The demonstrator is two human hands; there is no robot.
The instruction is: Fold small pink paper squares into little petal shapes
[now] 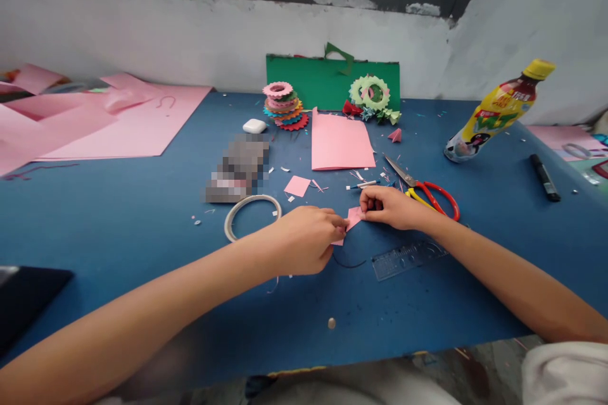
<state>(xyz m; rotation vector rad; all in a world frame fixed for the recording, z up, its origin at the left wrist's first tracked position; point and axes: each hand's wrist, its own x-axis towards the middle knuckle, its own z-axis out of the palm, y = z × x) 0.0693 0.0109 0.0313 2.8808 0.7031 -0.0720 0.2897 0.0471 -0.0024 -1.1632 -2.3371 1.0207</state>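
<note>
A small pink paper piece [353, 217] lies low over the blue table [118, 221], pinched from both sides. My left hand [304, 239] is curled, its fingertips closed on the paper's left edge. My right hand [392, 207] is closed on the paper's right corner. Just behind my right hand lie red-handled scissors [425, 191] and a small pen [363, 185]. A clear ruler [408, 257] lies under my right forearm.
A tape ring [252, 212], a pink square [297, 186] and a pink sheet [340, 141] lie mid-table. Stacked paper rings [284, 105], a green card [327, 79], paper flowers [373, 98], a tilted bottle [498, 111], a black marker [544, 177] and large pink sheets [109, 123] sit farther off.
</note>
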